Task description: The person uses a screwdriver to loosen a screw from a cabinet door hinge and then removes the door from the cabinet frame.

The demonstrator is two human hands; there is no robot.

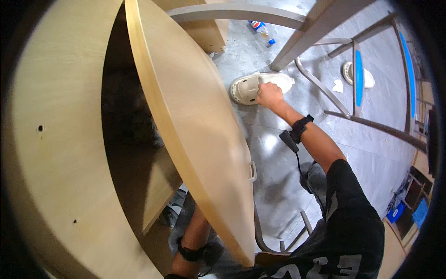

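Shoe [246,88] is cream, perforated, lying on the grey floor [371,149]; right hand [269,95] fingers grip its far part. Left hand is hidden behind the cabinet door [195,125].

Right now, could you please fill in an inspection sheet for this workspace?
Surface: grey concrete floor, glossy in patches.
Job's things: a cream clog shoe lies on the floor beside an open light-wood cabinet door.
Clutter: a plastic bottle and white scraps lie on the floor.
Hands: right hand grips the shoe; left hand is hidden behind the door, only its forearm shows.
Cables: a black cable hangs from the black wristband.
Surroundings: grey metal frame with blue strips; dark cabinet interior.
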